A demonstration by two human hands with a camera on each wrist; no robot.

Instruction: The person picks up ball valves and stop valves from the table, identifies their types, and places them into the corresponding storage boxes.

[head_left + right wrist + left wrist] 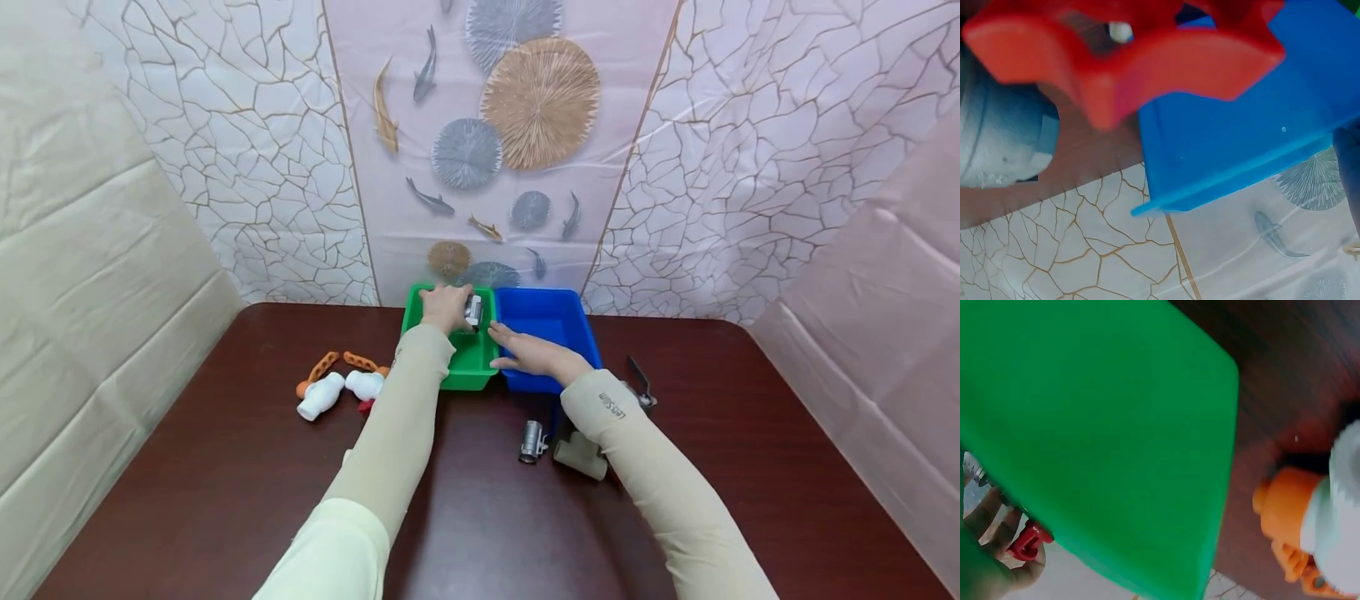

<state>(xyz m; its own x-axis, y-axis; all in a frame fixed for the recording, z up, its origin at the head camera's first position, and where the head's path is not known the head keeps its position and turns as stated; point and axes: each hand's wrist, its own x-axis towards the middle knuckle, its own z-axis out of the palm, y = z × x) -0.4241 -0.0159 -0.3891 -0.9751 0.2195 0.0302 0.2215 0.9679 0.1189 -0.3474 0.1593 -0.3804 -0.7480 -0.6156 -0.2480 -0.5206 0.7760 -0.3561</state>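
My left hand reaches over the back of a green bin and holds a silver metal fitting. In the left wrist view, a red part shows at the fingers of that hand, beside bits of metal, while the green wall hides most of the rest. My right hand is over the front left of a blue bin, fingers extended towards the green bin and nothing in its grasp. The blue bin's floor shows bare where it is visible.
White fittings with orange handles lie left of the green bin. In front of the blue bin are a silver coupling and a grey pipe tee. A dark-handled item lies right of it. A red part looms in the right wrist view.
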